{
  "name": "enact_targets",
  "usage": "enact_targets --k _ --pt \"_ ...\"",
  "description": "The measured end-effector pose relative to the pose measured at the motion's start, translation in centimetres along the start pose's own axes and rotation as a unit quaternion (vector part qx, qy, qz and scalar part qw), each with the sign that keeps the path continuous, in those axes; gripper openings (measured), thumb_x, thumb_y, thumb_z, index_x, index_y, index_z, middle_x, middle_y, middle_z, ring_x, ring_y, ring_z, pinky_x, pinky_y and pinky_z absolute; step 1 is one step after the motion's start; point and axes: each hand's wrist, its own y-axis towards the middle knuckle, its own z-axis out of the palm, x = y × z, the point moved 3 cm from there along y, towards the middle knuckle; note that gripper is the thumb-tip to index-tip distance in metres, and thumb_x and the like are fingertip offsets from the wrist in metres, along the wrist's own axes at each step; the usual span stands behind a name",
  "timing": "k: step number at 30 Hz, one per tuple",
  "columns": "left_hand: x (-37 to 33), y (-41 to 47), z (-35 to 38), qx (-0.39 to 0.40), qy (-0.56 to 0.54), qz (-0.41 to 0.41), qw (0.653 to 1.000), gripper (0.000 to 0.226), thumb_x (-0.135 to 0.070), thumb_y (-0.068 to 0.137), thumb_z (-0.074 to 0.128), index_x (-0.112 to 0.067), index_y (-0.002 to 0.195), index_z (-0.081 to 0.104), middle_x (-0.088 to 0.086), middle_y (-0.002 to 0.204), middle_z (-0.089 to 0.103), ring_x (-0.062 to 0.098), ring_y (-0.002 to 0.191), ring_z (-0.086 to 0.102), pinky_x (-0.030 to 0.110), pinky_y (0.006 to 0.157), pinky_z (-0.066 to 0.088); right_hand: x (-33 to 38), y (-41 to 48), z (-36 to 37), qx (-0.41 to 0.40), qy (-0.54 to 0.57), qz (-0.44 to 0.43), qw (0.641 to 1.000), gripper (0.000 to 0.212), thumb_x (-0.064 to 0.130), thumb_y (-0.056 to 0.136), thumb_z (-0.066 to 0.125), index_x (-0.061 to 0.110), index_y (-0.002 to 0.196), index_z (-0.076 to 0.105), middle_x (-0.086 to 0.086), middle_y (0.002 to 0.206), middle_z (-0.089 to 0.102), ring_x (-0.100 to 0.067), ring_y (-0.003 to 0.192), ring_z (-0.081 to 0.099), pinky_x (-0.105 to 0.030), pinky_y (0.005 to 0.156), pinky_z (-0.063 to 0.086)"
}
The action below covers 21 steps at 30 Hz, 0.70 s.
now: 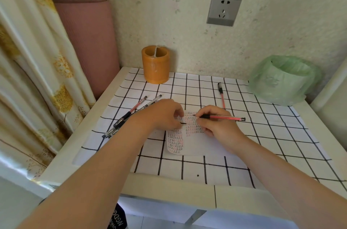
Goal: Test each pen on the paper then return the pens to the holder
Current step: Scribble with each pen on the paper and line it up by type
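A small white paper covered with rows of red and black marks lies in the middle of the checked tablecloth. My right hand grips a red pen, with its tip on the upper part of the paper. My left hand rests on the paper's left edge with curled fingers; a small black piece, apparently a pen cap, pokes out from them. Several pens lie in a loose bunch to the left. One more red pen lies behind my right hand. The orange pen holder stands at the back, with no pens visible in it.
A small bin lined with a green plastic bag stands at the back right of the table. A rolled pink mat and a curtain stand close on the left. A wall socket is above the table.
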Motion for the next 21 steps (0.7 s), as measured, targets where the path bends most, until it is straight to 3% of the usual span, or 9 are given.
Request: enact_targets --k 3,6,10,12,14,16,19,21 --pt "0.4 -0.3 -0.3 -0.009 0.018 -0.008 1.0 0.026 -0.027 0.082 0.079 -0.027 0.107 0.071 -0.011 0.101 0.057 0.007 0.091 0.055 0.017 0.067 0.04 0.1 0.1 -0.3 -0.021 0.037 0.006 0.999 0.027 -0.002 0.095 0.055 0.016 0.102 0.073 -0.013 0.078 0.066 -0.023 0.059 0.055 -0.03 0.045 0.041" --pt "0.3 -0.4 -0.3 -0.024 0.02 -0.01 0.999 0.018 -0.025 0.083 0.077 -0.027 0.1 0.072 -0.012 0.096 0.059 0.004 0.085 0.053 0.013 0.058 0.033 0.5 0.1 -0.8 -0.021 0.081 0.019 0.996 0.035 -0.004 0.099 0.046 0.014 0.119 0.069 -0.017 0.097 0.072 -0.026 0.064 0.062 -0.033 0.048 0.048" --pt "0.1 -0.6 -0.6 -0.043 0.005 -0.011 0.999 0.018 -0.023 0.083 0.077 -0.026 0.099 0.068 -0.016 0.094 0.058 0.003 0.086 0.054 0.013 0.059 0.033 1.3 0.1 -1.2 -0.001 0.198 0.063 0.978 0.036 -0.004 0.099 0.04 0.006 0.121 0.067 -0.023 0.108 0.069 -0.034 0.065 0.064 -0.037 0.051 0.053" --pt "0.2 -0.7 -0.8 -0.056 -0.014 -0.009 0.998 0.018 -0.022 0.083 0.077 -0.027 0.096 0.066 -0.013 0.096 0.064 0.003 0.086 0.057 0.015 0.063 0.038 1.7 0.2 -1.4 0.007 0.204 0.072 0.976 0.039 -0.005 0.099 0.036 0.005 0.12 0.067 -0.023 0.105 0.066 -0.032 0.059 0.061 -0.036 0.049 0.052" --pt "0.3 -0.8 -1.0 -0.071 -0.031 -0.01 0.997 0.017 -0.022 0.082 0.078 -0.027 0.094 0.067 -0.012 0.094 0.066 0.001 0.082 0.057 0.018 0.066 0.043 2.1 0.3 -1.5 0.017 0.153 0.055 0.986 0.037 -0.003 0.099 0.039 0.013 0.12 0.065 -0.016 0.098 0.064 -0.026 0.052 0.055 -0.03 0.045 0.045" --pt "0.4 -0.8 -1.1 -0.088 -0.04 -0.009 0.995 0.016 -0.022 0.082 0.077 -0.028 0.093 0.068 -0.012 0.093 0.066 0.001 0.081 0.057 0.02 0.069 0.045 2.3 0.5 -1.8 0.006 0.016 0.02 1.0 0.032 0.002 0.095 0.055 0.024 0.117 0.06 -0.008 0.093 0.068 -0.02 0.052 0.053 -0.026 0.046 0.041" --pt "0.4 -0.9 -1.1 -0.104 -0.05 -0.009 0.993 0.015 -0.021 0.083 0.077 -0.027 0.094 0.069 -0.014 0.091 0.066 -0.003 0.079 0.056 0.015 0.066 0.041 2.3 0.8 -2.1 -0.026 -0.22 -0.041 0.974 0.027 0.014 0.087 0.073 0.032 0.106 0.068 0.009 0.09 0.073 0.0 0.06 0.056 -0.021 0.064 0.047" --pt "0.3 -0.9 -1.1 -0.108 -0.054 -0.007 0.993 0.014 -0.021 0.084 0.076 -0.027 0.095 0.069 -0.015 0.09 0.065 -0.007 0.077 0.055 0.012 0.064 0.038 2.2 0.7 -2.0 -0.024 -0.288 -0.058 0.955 0.019 0.019 0.087 0.073 0.032 0.1 0.074 0.017 0.091 0.072 0.01 0.065 0.057 -0.019 0.07 0.044"
